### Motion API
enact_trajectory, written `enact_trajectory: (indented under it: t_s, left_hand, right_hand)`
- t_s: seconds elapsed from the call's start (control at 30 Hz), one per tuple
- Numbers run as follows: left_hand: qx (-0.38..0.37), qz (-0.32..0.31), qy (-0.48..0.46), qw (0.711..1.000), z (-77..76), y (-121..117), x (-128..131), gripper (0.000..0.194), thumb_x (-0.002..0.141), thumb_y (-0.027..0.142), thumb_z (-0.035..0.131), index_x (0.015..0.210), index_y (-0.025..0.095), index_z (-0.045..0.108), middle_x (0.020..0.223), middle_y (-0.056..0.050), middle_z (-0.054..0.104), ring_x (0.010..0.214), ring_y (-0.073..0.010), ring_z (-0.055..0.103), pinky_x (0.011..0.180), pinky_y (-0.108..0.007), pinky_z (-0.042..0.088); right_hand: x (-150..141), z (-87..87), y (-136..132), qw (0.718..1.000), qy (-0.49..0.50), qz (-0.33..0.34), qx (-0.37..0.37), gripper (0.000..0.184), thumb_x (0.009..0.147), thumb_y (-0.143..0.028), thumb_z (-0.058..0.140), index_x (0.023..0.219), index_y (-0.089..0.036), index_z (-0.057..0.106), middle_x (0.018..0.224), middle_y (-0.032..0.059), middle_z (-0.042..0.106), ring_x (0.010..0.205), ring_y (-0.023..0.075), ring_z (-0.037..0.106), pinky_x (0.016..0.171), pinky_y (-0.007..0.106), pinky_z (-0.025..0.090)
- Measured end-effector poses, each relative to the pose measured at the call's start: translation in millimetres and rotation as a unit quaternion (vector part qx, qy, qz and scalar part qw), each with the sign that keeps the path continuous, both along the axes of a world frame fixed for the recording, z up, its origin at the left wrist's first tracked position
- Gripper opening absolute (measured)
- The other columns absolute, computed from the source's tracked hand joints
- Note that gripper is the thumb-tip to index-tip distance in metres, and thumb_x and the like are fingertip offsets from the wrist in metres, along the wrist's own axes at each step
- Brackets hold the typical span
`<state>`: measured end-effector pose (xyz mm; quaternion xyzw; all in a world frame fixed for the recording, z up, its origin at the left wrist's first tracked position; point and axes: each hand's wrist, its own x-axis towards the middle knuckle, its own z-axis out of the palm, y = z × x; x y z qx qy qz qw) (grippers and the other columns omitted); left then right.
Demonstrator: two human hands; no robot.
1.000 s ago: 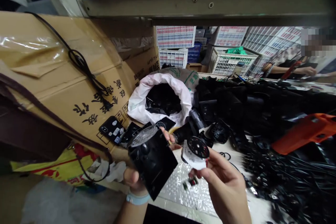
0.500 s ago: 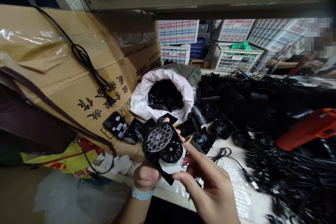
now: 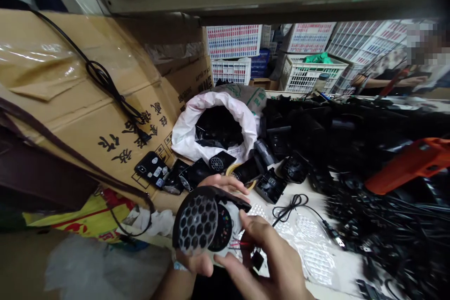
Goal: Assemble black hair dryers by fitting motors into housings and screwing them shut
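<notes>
My left hand grips a black housing whose round honeycomb lens face points toward me. Behind that face sits a round LED board on a white backing, with thin red wires trailing to the right. My right hand comes in from below right, its thumb and fingers pinched at the board's lower right edge and the wires. Both hands hover low over the bench's near edge.
A big taped cardboard box with a black cable stands at left, a phone leaning on it. A white sack of black parts, heaps of black housings, an orange tool, bubble wrap. Another person's arm far right.
Both hands dropped lower and nearer to me. The honeycomb face now turns toward me, and the LED board sits tucked behind it with my right fingers on its edge.
</notes>
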<state>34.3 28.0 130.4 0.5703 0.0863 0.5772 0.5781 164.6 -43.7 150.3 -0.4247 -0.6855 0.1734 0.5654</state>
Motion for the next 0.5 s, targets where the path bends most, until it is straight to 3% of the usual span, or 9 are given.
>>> enact_trajectory:
  t_s: [0.1, 0.3, 0.37, 0.5]
  left_hand:
    - [0.057, 0.007, -0.047, 0.997, 3.1, 0, 4, 0.088, 0.056, 0.062, 0.083, 0.133, 0.041, 0.047, 0.112, -0.003, 0.063, 0.101, -0.0273, 0.06, 0.093, -0.047, 0.05]
    - [0.009, 0.045, 0.039, 0.998, 13.7, -10, -6, 0.076, 0.065, 0.053, 0.082, 0.132, 0.042, 0.048, 0.113, -0.004, 0.064, 0.105, -0.0329, 0.06, 0.098, -0.053, 0.045]
    - [0.011, 0.027, 0.052, 0.998, 15.1, -9, -12, 0.081, 0.063, 0.049, 0.084, 0.135, 0.042, 0.047, 0.117, -0.005, 0.064, 0.108, -0.0344, 0.06, 0.1, -0.054, 0.044]
    - [-0.064, -0.046, 0.101, 0.992, 12.6, -4, -20, 0.091, 0.061, 0.042, 0.086, 0.142, 0.036, 0.044, 0.126, -0.009, 0.063, 0.122, -0.0381, 0.055, 0.106, -0.056, 0.04]
  right_hand:
    - [-4, 0.1, -6, 1.0, -0.013, -0.001, -0.009, 0.035, 0.092, -0.039, 0.064, 0.121, -0.022, 0.055, 0.091, 0.0052, 0.07, 0.07, 0.0167, 0.069, 0.059, 0.022, 0.057]
    - [-5, -2.9, -10, 0.998, 0.0, -0.049, -0.039, 0.044, 0.087, -0.039, 0.069, 0.126, -0.022, 0.059, 0.095, 0.008, 0.072, 0.076, 0.0213, 0.071, 0.069, 0.028, 0.061]
    - [-4, -4.6, -9, 0.998, 0.017, -0.048, -0.045, 0.048, 0.085, -0.038, 0.072, 0.128, -0.022, 0.058, 0.097, 0.0084, 0.072, 0.077, 0.0215, 0.071, 0.068, 0.029, 0.061]
    - [8, -8.4, -5, 0.996, 0.047, -0.004, -0.073, 0.048, 0.087, -0.032, 0.071, 0.132, -0.023, 0.055, 0.105, 0.0097, 0.072, 0.082, 0.0215, 0.071, 0.07, 0.029, 0.061]
